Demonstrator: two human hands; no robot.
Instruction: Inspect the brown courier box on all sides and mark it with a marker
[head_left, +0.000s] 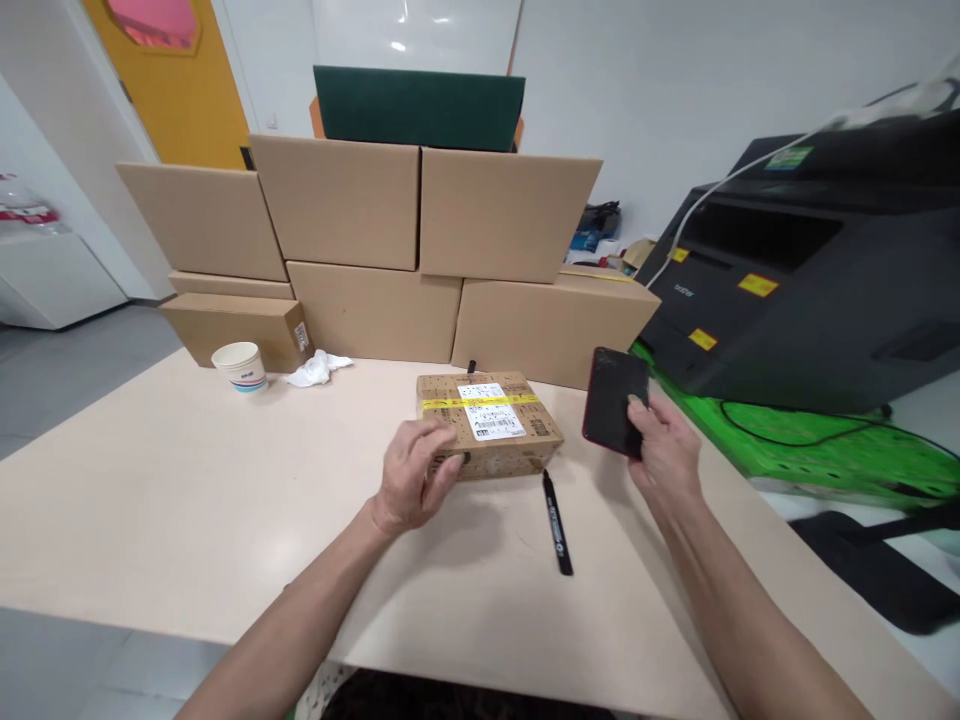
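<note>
My right hand (pixel 666 437) grips a black smartphone (pixel 613 400) with a reddish edge, held above the table's right side, thumb over its face. My left hand (pixel 415 472) is at the near left corner of a small cardboard box (pixel 544 425), fingers curled by its top edge and thumb at its front face. A small dark patch shows by that thumb tip; I cannot tell what it is. Yellow tape and a white shipping label (pixel 493 412) lie across the box top. A black marker pen (pixel 556 525) rests on the table just in front of the box.
Stacked cardboard boxes (pixel 375 312) wall off the table's far side, with a dark green box (pixel 420 108) on top. A paper cup (pixel 241 367) and crumpled tissue (pixel 319 368) stand at the left. Right of the table (pixel 187 500) are a dark printer (pixel 750 270) and a green surface (pixel 742 435).
</note>
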